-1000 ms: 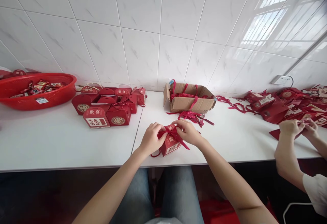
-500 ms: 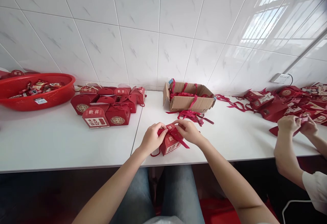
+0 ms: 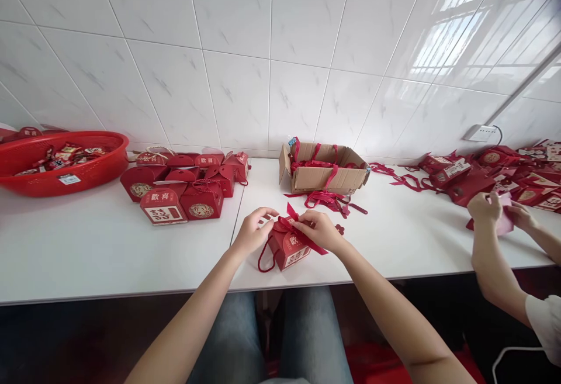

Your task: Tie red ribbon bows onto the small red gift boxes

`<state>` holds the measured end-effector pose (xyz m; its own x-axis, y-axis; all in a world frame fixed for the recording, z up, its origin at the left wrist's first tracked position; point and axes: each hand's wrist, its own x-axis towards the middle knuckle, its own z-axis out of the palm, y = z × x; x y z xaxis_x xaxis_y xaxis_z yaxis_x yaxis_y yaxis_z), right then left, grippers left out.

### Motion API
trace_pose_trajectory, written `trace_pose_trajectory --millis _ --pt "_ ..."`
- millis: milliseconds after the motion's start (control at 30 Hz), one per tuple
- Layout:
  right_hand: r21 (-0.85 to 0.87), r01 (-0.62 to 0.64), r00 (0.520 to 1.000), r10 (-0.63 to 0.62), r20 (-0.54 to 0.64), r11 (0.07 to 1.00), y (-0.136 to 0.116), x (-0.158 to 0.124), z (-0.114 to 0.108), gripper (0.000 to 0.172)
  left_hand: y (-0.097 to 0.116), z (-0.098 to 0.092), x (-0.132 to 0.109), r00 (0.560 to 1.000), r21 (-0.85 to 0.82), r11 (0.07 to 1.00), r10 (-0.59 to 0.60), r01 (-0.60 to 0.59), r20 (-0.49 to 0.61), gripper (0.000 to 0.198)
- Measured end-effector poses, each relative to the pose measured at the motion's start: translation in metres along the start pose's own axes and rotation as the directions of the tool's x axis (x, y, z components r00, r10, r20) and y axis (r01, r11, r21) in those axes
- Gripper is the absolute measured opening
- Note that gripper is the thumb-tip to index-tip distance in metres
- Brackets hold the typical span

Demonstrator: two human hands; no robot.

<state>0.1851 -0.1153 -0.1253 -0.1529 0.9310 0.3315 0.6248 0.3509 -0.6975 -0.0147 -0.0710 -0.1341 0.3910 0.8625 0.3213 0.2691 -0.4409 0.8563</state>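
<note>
A small red gift box (image 3: 287, 251) with gold and white characters stands on the white table before me. Red ribbon (image 3: 291, 211) crosses its top, one tail hanging down over the right side. My right hand (image 3: 321, 229) pinches the ribbon at the top of the box. At the box's upper left, my left hand (image 3: 253, 229) is open, thumb and fingers apart, with nothing visible between them. A dark red cord (image 3: 260, 260) loops out from the left side. Beside my right hand lies a small red flower-shaped piece (image 3: 339, 229).
Behind the box, a cardboard carton (image 3: 322, 181) holds red ribbons, with more ribbons (image 3: 322, 198) in front. Closed red boxes (image 3: 202, 204) stand left, near a red basket (image 3: 94, 176) of wrapped sweets. At right, a co-worker's hands (image 3: 486, 211) hold a pink-and-red piece by a pile of boxes.
My left hand has let go of the ribbon and moved left, its fingers spreading. A ribbon end now stands up above the box. The co-worker's piece has turned, showing its pink side.
</note>
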Motion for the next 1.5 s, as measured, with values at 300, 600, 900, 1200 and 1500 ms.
trace_pose_trajectory --millis 300,600,900,1200,1500 --pt "0.022 -0.019 1.0 0.019 -0.017 1.0 0.004 -0.003 0.003 0.028 0.005 0.005 0.012 0.976 -0.019 1.0 0.007 -0.003 0.218 0.025" --pt "0.048 0.015 0.999 -0.013 -0.043 0.999 0.006 -0.006 0.004 0.026 0.001 0.01 0.018 0.98 0.047 0.999 0.004 -0.014 0.2 0.015" --pt "0.004 0.182 0.982 -0.182 0.046 0.983 0.005 -0.012 -0.001 0.022 0.0 0.012 0.014 0.991 0.188 0.976 0.087 -0.106 0.106 0.011" --pt "-0.225 0.436 0.89 -0.38 0.252 0.872 0.003 -0.011 -0.003 0.031 -0.004 0.017 0.011 0.995 0.231 0.967 0.101 -0.104 0.026 0.009" --pt "-0.111 0.146 0.989 -0.141 0.053 0.983 -0.004 -0.025 -0.01 0.024 0.009 0.003 -0.003 0.988 0.183 0.973 0.149 -0.138 -0.044 0.02"
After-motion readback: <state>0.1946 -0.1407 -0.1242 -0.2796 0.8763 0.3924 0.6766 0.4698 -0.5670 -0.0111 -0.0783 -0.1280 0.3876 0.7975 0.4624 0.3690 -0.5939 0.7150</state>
